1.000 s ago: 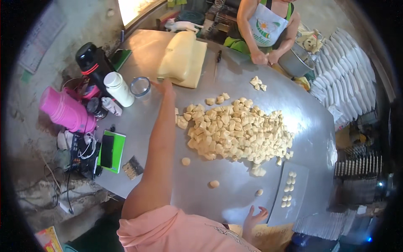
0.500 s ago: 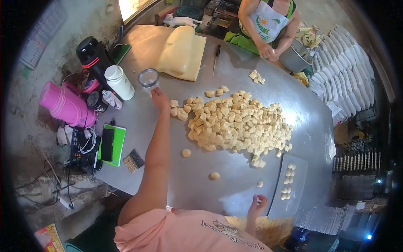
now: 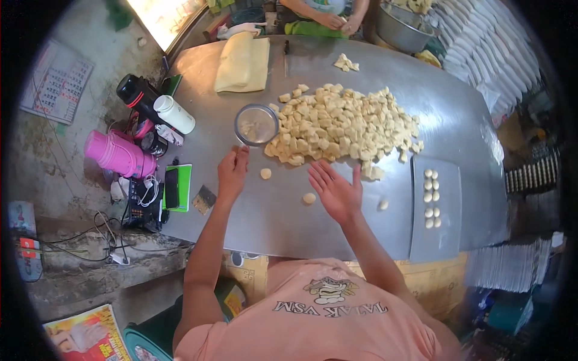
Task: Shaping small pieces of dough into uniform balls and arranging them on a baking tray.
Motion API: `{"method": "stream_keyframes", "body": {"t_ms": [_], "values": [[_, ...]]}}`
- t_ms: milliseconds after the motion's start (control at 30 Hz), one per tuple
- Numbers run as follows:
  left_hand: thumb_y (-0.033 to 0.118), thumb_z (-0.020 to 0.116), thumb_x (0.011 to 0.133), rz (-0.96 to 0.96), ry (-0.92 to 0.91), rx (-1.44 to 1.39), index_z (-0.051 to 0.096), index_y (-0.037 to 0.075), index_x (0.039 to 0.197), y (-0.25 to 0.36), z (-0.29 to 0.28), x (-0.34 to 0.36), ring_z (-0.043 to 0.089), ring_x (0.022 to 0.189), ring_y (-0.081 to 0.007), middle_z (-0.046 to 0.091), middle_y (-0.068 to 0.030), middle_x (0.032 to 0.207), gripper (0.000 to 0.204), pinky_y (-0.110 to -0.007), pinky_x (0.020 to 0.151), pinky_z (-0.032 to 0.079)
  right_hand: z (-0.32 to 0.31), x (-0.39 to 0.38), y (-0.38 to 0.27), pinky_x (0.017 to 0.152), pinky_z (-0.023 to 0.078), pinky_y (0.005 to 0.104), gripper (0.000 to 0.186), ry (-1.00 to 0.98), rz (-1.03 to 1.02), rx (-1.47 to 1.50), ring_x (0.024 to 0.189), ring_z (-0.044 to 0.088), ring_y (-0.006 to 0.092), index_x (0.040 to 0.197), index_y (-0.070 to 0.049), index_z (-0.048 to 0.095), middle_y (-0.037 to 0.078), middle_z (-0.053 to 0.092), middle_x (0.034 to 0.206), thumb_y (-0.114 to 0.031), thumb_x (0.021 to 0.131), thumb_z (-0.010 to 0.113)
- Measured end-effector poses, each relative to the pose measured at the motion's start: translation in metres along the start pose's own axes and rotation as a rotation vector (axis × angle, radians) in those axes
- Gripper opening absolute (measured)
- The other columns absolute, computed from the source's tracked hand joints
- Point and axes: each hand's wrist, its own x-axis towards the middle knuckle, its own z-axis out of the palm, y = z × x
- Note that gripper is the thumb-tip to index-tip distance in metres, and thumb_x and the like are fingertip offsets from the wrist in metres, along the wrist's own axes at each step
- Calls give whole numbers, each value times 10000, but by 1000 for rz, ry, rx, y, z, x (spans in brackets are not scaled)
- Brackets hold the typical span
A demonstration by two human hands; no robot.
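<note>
My left hand (image 3: pixel 233 171) is closed on the near end of a round metal-rimmed sieve (image 3: pixel 256 125), which sits at the left end of the dough pile (image 3: pixel 337 123); can't tell if it touches the table (image 3: pixel 265 222). My right hand (image 3: pixel 337 191) is empty, palm up, fingers stretched and thumb apart, fingertips at the pile's near edge; contact unclear. Just beside my hands, three loose dough balls: one (image 3: pixel 265 174) right of my left hand, one (image 3: pixel 309 198) left of my right hand, one (image 3: pixel 383 205) to its right. Further right, a flat grey tray (image 3: pixel 445 207) with small balls in two columns. Left of my left forearm: scraper (image 3: pixel 204 200), then a dark phone (image 3: pixel 172 188) on a green notebook (image 3: pixel 185 186). Beyond those, pink jug (image 3: pixel 117 155), white bottle (image 3: pixel 174 114), black flask (image 3: pixel 137 96). Far side of table: folded dough sheet (image 3: pixel 241 66), knife (image 3: pixel 286 49) right of it, small dough heap (image 3: pixel 346 62). Across from me, a co-worker's hands (image 3: pixel 337 23) are close together, contents too small to tell; metal basin (image 3: pixel 400 30) to their right.
</note>
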Motion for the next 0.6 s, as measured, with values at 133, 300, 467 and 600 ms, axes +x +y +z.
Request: {"method": "stream_keyframes", "body": {"t_ms": [133, 300, 467, 600], "values": [[270, 648, 1083, 211, -79, 183, 644, 14, 943, 50, 8, -52, 559, 657, -191, 598, -101, 782, 292, -355, 621, 459, 33, 2, 6, 1342, 162, 478, 1141, -79, 60, 60, 1624, 169, 394, 1633, 130, 159, 303, 167, 1728, -800, 1015, 398], [217, 651, 1072, 400, -111, 284, 629, 5, 938, 93, 23, -89, 574, 685, -267, 573, -140, 817, 252, -392, 637, 453, 50, -15, 6, 1337, 173, 508, 1048, -104, 167, 100, 1607, 210, 409, 1616, 145, 187, 314, 196, 1713, -740, 1069, 309], [172, 683, 1039, 550, -109, 311, 619, 2, 920, 111, 38, -107, 599, 709, -303, 584, -150, 835, 217, -409, 652, 463, 49, -26, -1, 1330, 189, 527, 917, -104, 178, 108, 1601, 246, 394, 1638, 90, 210, 274, 241, 1719, -663, 1115, 220], [162, 700, 1026, 580, -104, 390, 621, 2, 921, 116, 43, -114, 619, 729, -308, 586, -148, 858, 207, -417, 662, 478, 43, -27, -6, 1300, 274, 579, 790, -199, 193, 241, 1571, 314, 418, 1650, 22, 245, 248, 296, 1703, -578, 1137, 280]]}}
